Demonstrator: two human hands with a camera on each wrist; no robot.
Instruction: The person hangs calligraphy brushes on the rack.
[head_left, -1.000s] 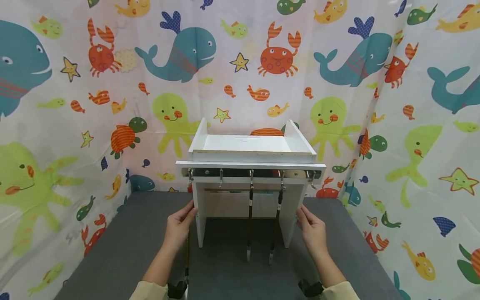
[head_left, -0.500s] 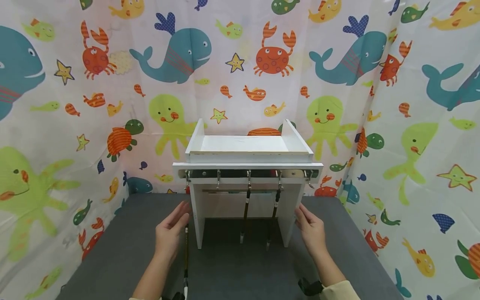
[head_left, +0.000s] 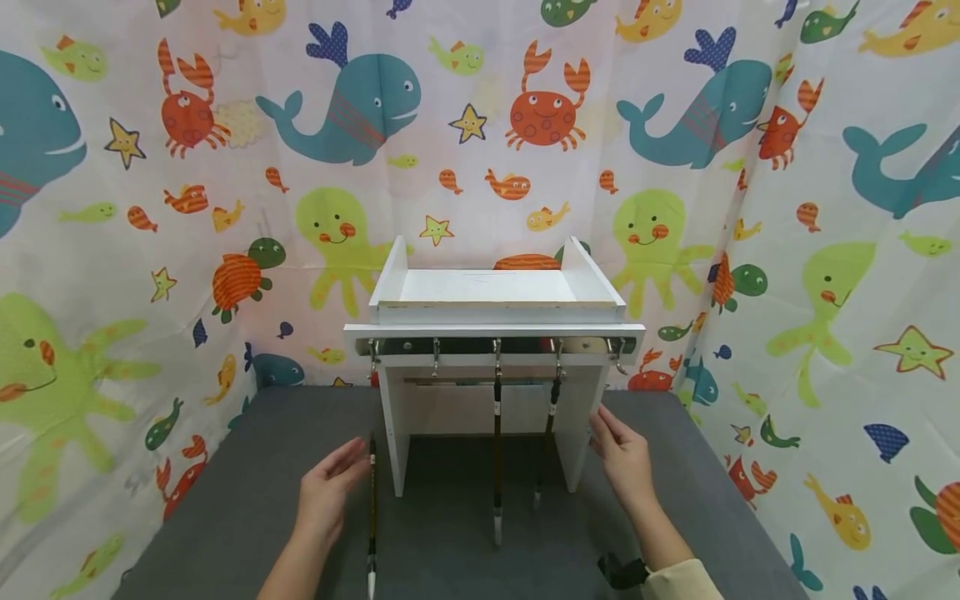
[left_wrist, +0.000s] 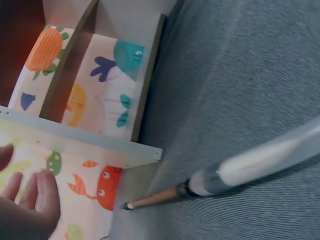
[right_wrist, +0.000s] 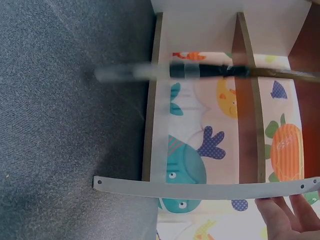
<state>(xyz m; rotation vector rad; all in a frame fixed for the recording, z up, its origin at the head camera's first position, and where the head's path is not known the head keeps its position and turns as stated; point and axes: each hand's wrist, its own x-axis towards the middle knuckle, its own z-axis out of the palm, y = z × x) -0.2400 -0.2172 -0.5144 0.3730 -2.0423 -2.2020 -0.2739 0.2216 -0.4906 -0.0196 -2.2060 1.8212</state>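
Note:
A white shelf unit (head_left: 502, 317) stands on the grey cloth, with a metal rail of hooks (head_left: 497, 354) along its front. Two long brushes hang from it: a middle brush (head_left: 497, 450) and a right brush (head_left: 547, 425). Left of the unit, another brush (head_left: 372, 508) lies on the cloth, its white tip toward me. My left hand (head_left: 322, 492) is just left of that brush, fingers loosely extended, holding nothing. My right hand (head_left: 622, 454) touches the right side panel (right_wrist: 200, 190) with its fingertips. A blurred hanging brush (right_wrist: 200, 71) crosses the right wrist view.
A curtain (head_left: 465, 175) printed with sea animals surrounds the grey surface (head_left: 292, 425) at the back and sides. The leftmost hook (head_left: 373, 357) bears nothing. A black wrist camera (head_left: 622, 572) sits at my right wrist.
My left hand has left the unit's left side panel and moved down and left, beside the lying brush. The hanging brushes have swung. My right hand stays at the right panel.

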